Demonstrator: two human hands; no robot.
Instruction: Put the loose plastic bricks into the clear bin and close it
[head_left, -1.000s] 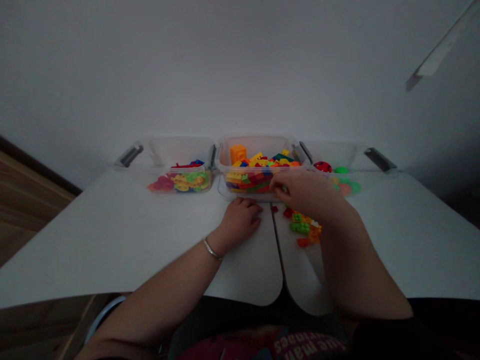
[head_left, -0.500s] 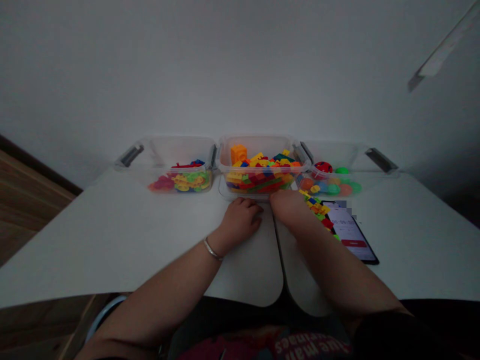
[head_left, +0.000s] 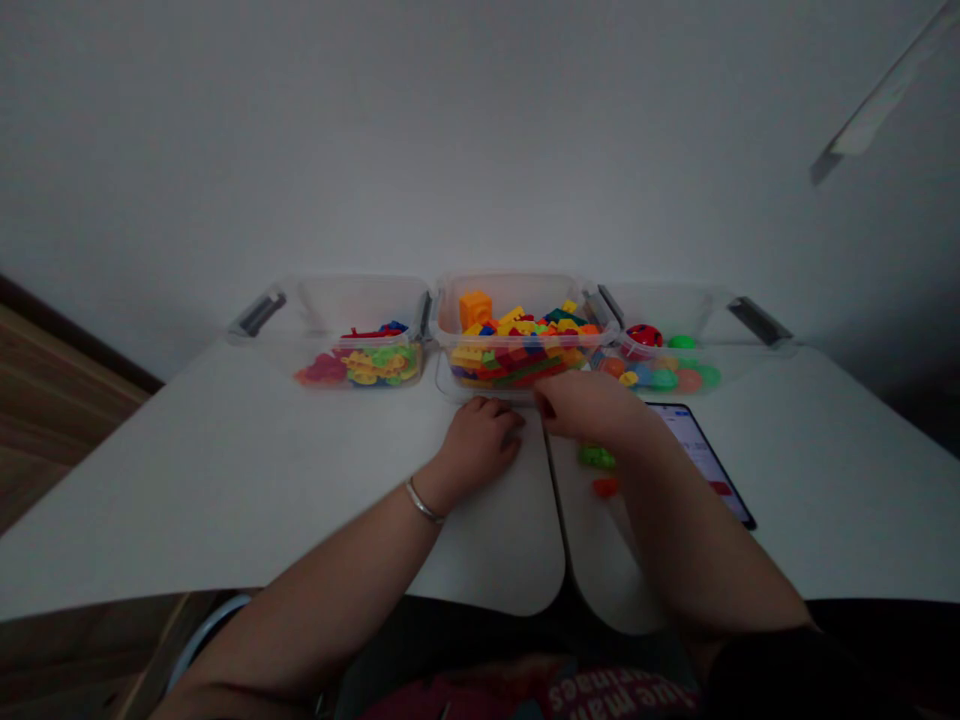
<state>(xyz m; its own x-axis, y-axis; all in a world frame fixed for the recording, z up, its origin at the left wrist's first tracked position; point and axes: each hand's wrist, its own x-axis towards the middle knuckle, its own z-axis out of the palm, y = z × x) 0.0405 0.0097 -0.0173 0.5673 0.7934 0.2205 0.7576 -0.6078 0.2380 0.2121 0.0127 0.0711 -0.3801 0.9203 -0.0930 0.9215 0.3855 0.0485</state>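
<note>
My left hand [head_left: 482, 438] rests on the white table, fingers loosely bent and a little apart, with nothing visible in it. Just in front of the middle clear box [head_left: 525, 343], my right hand [head_left: 562, 402] bends inward at the wrist with its fingers curled. Whatever it may hold is hidden. Beside the right wrist lie a green toy piece [head_left: 597, 457] and an orange-red toy piece [head_left: 604, 487]; my forearm covers the area next to them. Yellow, red, blue and orange toy bricks [head_left: 517, 350] fill much of the middle box.
A left clear box [head_left: 360, 285] holds small coloured toy pieces. In the right clear box [head_left: 690, 295] are coloured balls and a red, dark-spotted toy [head_left: 644, 336]. A phone [head_left: 709, 465] lies right of my forearm. A seam [head_left: 556, 480] runs between two tabletops.
My right hand and forearm have shifted and turned, uncovering the green and orange-red pieces on the left and hiding the bricks beside the phone. My left hand stays in place.
</note>
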